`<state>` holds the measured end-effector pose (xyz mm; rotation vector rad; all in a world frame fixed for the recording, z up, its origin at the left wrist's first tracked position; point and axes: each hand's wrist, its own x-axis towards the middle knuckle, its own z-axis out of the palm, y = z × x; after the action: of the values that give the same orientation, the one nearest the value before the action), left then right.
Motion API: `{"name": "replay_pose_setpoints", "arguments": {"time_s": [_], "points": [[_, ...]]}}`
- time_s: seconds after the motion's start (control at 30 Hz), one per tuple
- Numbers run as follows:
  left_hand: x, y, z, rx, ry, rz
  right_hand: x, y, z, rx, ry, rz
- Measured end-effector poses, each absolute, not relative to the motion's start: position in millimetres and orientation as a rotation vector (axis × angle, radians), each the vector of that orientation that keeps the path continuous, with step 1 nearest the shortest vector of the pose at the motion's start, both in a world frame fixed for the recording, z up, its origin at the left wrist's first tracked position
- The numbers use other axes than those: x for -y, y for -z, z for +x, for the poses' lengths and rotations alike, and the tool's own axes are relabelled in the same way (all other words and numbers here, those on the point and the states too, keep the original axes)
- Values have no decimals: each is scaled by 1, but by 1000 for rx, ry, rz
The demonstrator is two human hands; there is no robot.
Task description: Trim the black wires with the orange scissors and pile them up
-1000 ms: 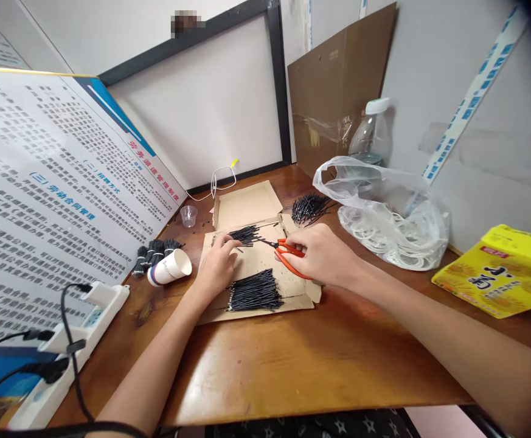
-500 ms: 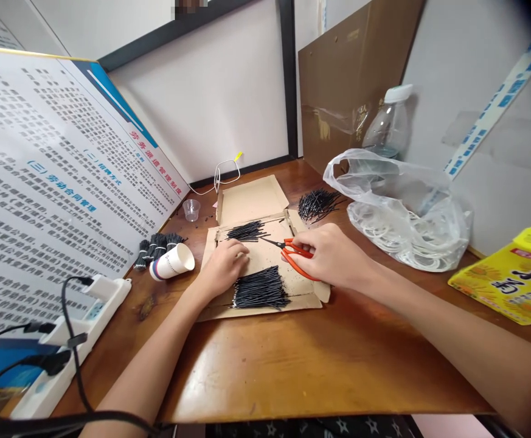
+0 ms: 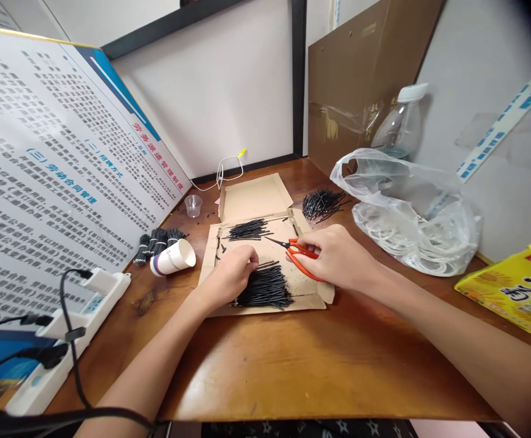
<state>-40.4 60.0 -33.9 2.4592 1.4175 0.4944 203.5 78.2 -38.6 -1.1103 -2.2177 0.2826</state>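
My right hand (image 3: 336, 255) is wrapped round the orange handles of a pair of scissors (image 3: 302, 260), whose dark blades point left over the opened cardboard box (image 3: 299, 310). At the top left edge of the near pile of short black wire pieces (image 3: 267, 289), my left hand (image 3: 234, 271) is closed in a pinch. A thin black wire piece (image 3: 269, 264) juts out to the right from its fingertips. Behind it, a smaller pile of black wire pieces (image 3: 249, 230) lies on the cardboard, apart from both hands.
Beyond the box's right side is a loose heap of black wire pieces (image 3: 322, 204). Tied black bundles (image 3: 158, 241), a tipped paper cup (image 3: 174, 258) and a clear plastic cup (image 3: 193, 205) lie left. A power strip (image 3: 71, 340), plastic bag (image 3: 415, 231) and yellow packet (image 3: 516, 289) flank the workspace.
My left hand has moved from the far pile toward the near pile, and a black wire piece now shows at its fingertips. The scissors have stayed nearly in place. The view has shifted slightly.
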Motion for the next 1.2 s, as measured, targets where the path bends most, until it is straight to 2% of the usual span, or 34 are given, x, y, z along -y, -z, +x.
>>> {"name": "replay_pose_setpoints", "arguments": {"time_s": [0.17, 0.33, 0.7, 0.9, 1.2], "points": [[-59, 29, -39, -1417, -744, 2353, -76, 38, 204, 2167, -354, -1086], [-61, 30, -40, -1363, -815, 2363, -76, 35, 204, 2193, -394, -1117], [-56, 25, -37, -1312, -464, 2363, -77, 34, 204, 2232, -308, -1252], [-57, 24, -38, -1378, -726, 2354, -76, 34, 204, 2233, -339, -1207], [-57, 25, -36, -1357, -1073, 1940, -72, 32, 204, 2170, -414, -1069]]}}
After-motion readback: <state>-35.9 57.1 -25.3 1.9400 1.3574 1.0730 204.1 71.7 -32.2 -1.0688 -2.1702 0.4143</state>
